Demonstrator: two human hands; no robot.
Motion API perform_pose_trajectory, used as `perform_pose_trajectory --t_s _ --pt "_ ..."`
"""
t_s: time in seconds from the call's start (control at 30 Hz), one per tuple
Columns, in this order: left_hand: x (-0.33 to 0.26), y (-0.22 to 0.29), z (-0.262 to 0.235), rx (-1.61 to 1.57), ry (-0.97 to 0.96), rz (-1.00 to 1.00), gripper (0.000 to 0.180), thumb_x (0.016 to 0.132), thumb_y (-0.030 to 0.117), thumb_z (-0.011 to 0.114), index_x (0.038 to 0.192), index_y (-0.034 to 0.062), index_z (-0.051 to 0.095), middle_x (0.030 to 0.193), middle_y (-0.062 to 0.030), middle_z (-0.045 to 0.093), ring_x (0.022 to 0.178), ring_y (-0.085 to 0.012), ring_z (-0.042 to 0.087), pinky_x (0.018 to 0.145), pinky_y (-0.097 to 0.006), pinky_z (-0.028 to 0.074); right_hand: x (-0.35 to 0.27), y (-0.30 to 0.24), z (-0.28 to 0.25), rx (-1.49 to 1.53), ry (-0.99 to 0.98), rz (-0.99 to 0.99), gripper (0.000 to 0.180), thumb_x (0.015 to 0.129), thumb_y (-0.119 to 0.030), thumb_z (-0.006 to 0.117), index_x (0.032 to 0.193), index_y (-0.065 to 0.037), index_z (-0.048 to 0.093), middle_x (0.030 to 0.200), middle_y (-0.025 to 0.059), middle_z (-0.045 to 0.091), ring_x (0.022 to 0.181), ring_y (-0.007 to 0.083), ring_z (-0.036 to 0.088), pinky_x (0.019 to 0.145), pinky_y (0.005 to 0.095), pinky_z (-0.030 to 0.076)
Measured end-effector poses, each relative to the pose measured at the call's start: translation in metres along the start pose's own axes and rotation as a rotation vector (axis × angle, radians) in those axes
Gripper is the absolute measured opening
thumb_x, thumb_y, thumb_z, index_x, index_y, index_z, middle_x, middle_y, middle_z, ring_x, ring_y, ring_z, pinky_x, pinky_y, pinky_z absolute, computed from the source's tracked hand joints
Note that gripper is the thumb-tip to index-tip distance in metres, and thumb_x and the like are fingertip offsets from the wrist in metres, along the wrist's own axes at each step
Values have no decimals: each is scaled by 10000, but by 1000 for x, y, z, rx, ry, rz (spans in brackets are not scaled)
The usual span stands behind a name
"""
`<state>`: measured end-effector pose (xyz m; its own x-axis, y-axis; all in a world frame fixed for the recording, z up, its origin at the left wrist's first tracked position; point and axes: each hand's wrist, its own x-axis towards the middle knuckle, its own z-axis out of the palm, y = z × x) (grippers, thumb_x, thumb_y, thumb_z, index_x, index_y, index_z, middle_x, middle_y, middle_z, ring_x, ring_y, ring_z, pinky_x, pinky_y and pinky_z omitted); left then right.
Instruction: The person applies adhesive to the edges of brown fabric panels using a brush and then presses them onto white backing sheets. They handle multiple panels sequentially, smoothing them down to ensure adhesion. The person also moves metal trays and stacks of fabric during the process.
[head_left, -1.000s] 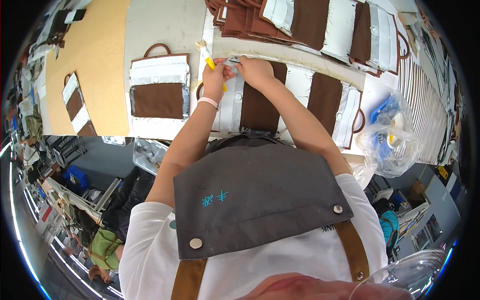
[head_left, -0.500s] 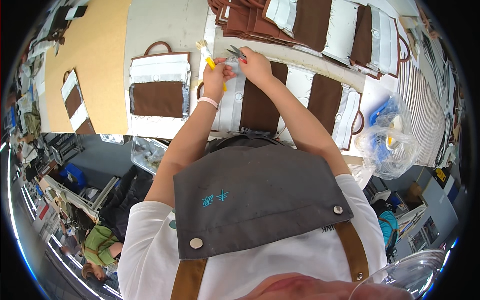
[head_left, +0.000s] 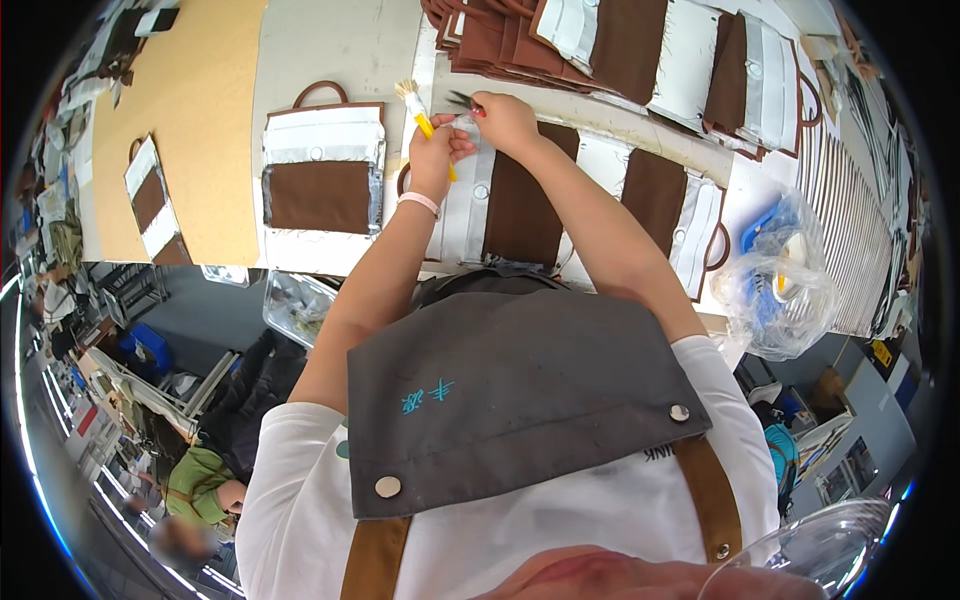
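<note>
My left hand (head_left: 432,160) is closed around a brush (head_left: 425,124) with a yellow handle and pale bristles pointing away from me. Its fingertips rest at the far left edge of a bag panel (head_left: 530,195) in brown and white, with brown loop handles. In my right hand (head_left: 505,122) are small scissors (head_left: 463,101), dark-bladed with a bit of red at the grip. The blades point left, just beyond my left fingertips. Loose threads show along the panel's white strips. Whatever lies between my left fingers is too small to tell.
Another bag panel (head_left: 320,195) lies to the left, and a narrow one (head_left: 155,200) farther left. Stacked brown bag pieces (head_left: 510,50) stand at the back. On the right are a clear plastic bag (head_left: 800,310) and striped sheets (head_left: 850,240). A co-worker (head_left: 200,485) is at lower left.
My right hand has shifted slightly left and away from me with the scissors, whose blades look closer together. My left hand keeps the brush in about the same place.
</note>
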<state>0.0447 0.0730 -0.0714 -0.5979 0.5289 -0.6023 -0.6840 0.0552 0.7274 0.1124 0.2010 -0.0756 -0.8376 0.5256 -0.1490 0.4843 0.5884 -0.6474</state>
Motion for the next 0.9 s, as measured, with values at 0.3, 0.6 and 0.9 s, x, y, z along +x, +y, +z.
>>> perform_pose_trajectory --t_s 0.3,0.6,0.9 --pt "-2 3 1 -14 -1 -1 236 837 22 418 1068 -20 442 766 -138 573 605 -200 592 602 -330 550 -2 14 -14 450 121 177 239 813 -237 596 890 -11 601 761 168 599 701 295 580 658 373 446" --pt "-1 2 -1 -12 -11 1 238 840 25 414 1072 -23 434 774 -144 575 610 -206 595 602 -330 549 -11 11 -12 528 45 234 181 792 -179 586 893 -31 618 747 144 618 706 268 606 663 350 466" --pt "0 1 -2 -26 -24 -8 250 840 23 414 1085 -23 422 783 -152 575 614 -210 596 605 -327 547 -15 -8 6 177 78 141 175 744 -193 588 882 -85 599 816 167 628 796 352 602 685 437 475"
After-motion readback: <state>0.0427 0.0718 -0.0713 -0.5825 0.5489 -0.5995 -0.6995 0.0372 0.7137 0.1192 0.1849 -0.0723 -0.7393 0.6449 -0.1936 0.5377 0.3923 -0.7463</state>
